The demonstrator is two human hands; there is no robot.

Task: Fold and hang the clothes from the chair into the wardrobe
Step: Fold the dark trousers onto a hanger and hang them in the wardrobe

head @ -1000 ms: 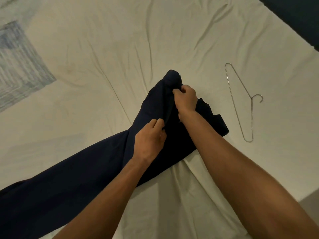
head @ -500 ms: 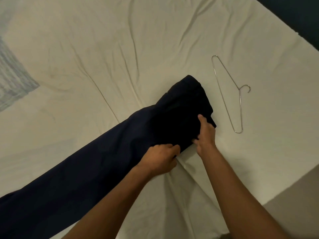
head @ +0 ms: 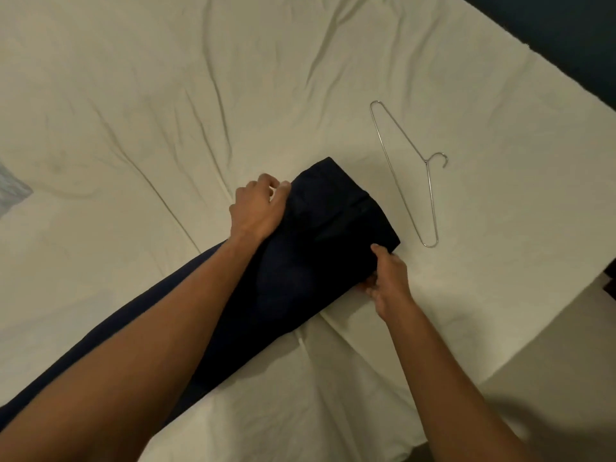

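Dark navy trousers (head: 313,261) lie folded lengthwise across the white bed sheet, running from the lower left up to their waist end near the middle. My left hand (head: 258,208) grips the far edge of the fabric close to the waist. My right hand (head: 388,281) pinches the near edge of the trousers by the waist corner. A thin metal wire hanger (head: 411,175) lies flat on the sheet just right of the trousers, its hook pointing right.
The wrinkled white bed sheet (head: 200,95) fills most of the view. The bed's right edge (head: 533,345) drops to a pale floor (head: 566,378). A dark wall (head: 566,35) lies beyond the top right corner. A blue-patterned fabric (head: 13,191) shows at the left edge.
The lifted waist end has been laid flat on the bed. My left hand moved from the near edge across to the far edge. My right hand stays at the near waist corner.
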